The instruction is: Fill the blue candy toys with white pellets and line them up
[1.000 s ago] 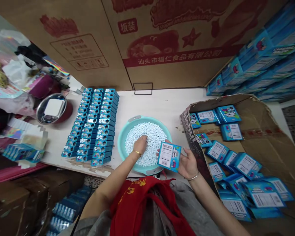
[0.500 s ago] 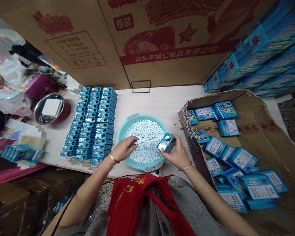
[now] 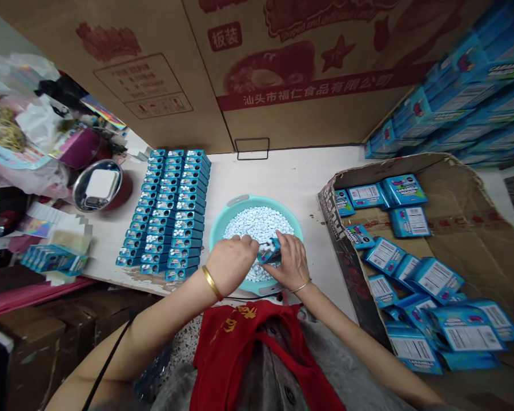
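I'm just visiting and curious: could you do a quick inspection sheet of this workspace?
Surface: white table, stained near the tin rows.
Job's things: blue tin above a teal basin of pale blue candies; rows of blue tins; blue cartons in an open cardboard box.
Hands: right hand holds the tin; left hand is over the candies beside it.
Clutter: plastic bags; steel bowl.
Cables: thin black cord at lower left.
Surroundings: printed cardboard cartons; stacked blue boxes.
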Motion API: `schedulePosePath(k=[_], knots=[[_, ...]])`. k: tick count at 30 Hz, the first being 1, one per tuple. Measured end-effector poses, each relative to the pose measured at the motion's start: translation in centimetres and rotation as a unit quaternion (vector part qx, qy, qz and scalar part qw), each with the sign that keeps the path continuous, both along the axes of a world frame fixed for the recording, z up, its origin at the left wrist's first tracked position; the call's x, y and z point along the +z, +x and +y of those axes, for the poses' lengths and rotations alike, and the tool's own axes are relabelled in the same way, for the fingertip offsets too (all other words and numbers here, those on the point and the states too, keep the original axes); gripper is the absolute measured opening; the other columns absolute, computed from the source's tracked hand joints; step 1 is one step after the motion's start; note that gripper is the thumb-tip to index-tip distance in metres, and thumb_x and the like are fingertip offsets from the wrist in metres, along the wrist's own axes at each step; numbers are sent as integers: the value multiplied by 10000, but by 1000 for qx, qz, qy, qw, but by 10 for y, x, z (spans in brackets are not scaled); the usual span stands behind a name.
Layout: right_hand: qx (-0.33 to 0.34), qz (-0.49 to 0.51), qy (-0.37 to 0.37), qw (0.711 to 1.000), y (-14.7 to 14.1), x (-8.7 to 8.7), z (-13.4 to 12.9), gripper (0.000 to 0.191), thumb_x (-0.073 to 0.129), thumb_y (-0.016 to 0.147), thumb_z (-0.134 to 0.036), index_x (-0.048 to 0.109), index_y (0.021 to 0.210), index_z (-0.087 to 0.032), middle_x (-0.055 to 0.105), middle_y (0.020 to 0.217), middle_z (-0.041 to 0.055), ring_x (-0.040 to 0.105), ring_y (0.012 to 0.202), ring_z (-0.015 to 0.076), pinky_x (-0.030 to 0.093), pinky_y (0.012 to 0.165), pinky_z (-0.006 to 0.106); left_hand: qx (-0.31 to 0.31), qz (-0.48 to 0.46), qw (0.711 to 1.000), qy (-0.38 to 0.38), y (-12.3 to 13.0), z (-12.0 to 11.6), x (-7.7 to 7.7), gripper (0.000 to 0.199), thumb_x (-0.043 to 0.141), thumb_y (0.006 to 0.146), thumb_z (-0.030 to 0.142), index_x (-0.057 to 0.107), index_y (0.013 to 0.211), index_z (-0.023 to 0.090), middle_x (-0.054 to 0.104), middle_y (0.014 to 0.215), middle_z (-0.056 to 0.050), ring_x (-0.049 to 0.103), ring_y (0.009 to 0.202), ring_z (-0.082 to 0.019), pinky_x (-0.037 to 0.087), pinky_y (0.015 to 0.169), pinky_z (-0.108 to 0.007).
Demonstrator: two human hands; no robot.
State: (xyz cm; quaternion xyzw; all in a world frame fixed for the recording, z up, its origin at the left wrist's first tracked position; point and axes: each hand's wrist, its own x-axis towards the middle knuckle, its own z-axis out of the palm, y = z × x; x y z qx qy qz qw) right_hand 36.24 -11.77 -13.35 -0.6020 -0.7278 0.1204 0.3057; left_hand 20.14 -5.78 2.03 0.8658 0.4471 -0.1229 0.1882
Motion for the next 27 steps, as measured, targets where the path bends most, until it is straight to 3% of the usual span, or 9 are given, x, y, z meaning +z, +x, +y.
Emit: schedulePosePath(k=[3, 6, 10, 13, 16, 19, 22, 25, 27], knots=[[-10, -13, 18, 1000, 4, -5, 1, 693, 623, 760, -479, 354, 1330, -190, 508, 1186, 158, 481, 1129, 331, 352, 1014, 565, -10, -36, 999, 8, -3, -1, 0, 186, 404, 911, 140, 582, 864, 172, 580, 831, -93, 580, 839, -222, 459, 766, -346], [-30, 0, 2, 1000, 16, -8, 4, 675, 641, 742, -544, 408, 1265, -186, 546, 1148, 162, 513, 1061, 329, 410, 929, 520, 1, -37, 999, 40, -23, 12, -25, 179, 414, 916, 171, 576, 985, 197, 573, 897, -73, 555, 903, -213, 448, 814, -329], [-9, 46, -29, 998, 35, -5, 5, 790, 688, 680, -619, 403, 1277, -188, 579, 1103, 148, 539, 994, 319, 439, 876, 489, 57, 21, 996, 59, -46, 35, -100, 213, 404, 920, 168, 548, 1076, 189, 572, 981, -83, 538, 942, -216, 443, 825, -327], [18, 87, -64, 994, 45, 1, 2, 739, 661, 748, -562, 365, 1326, -209, 549, 1183, 146, 521, 1069, 310, 430, 921, 485, 61, 38, 997, 42, -44, 37, -160, 286, 332, 931, 134, 531, 1135, 163, 580, 1050, -113, 535, 970, -235, 442, 835, -354], [11, 141, -110, 984, 50, 7, -6, 612, 611, 820, -485, 378, 1316, -213, 536, 1181, 137, 511, 1101, 294, 422, 951, 477, 48, -23, 999, 0, -26, 25, -197, 329, 327, 925, 122, 499, 1202, 162, 577, 1128, -122, 525, 1039, -240, 442, 868, -359], [-49, 225, -140, 963, 54, 11, -12, 532, 592, 836, -433, 395, 1276, -207, 531, 1155, 120, 526, 1071, 265, 434, 949, 449, 54, -78, 995, -42, -10, 10, -211, 350, 381, 891, 108, 493, 1215, 177, 578, 1170, -108, 529, 1077, -229, 446, 900, -353], [-117, 319, -152, 928, 57, 11, -12, 501, 625, 810, -401, 412, 1224, -216, 548, 1086, 77, 549, 989, 227, 450, 926, 410, 55, -148, 983, -98, -5, 2, -214, 390, 448, 835, 92, 501, 1209, 187, 581, 1202, -89, 544, 1097, -214, 436, 952, -344], [-147, 395, -140, 896, 59, 10, -7, 470, 666, 773, -378, 446, 1161, -229, 547, 1053, 47, 554, 960, 203, 453, 912, 373, 73, -224, 960, -151, -14, 0, -206, 365, 476, 835, 139, 508, 1197, 173, 603, 1165, -92, 576, 1046, -213, 450, 937, -344], [-147, 408, -124, 892, 61, 11, -4, 436, 670, 770, -361, 465, 1134, -235, 547, 1045, 39, 559, 950, 196, 453, 904, 360, 77, -262, 948, -161, -27, 0, -193, 331, 494, 863, 219, 508, 1189, 164, 609, 1149, -98, 590, 1006, -210, 463, 906, -337]])
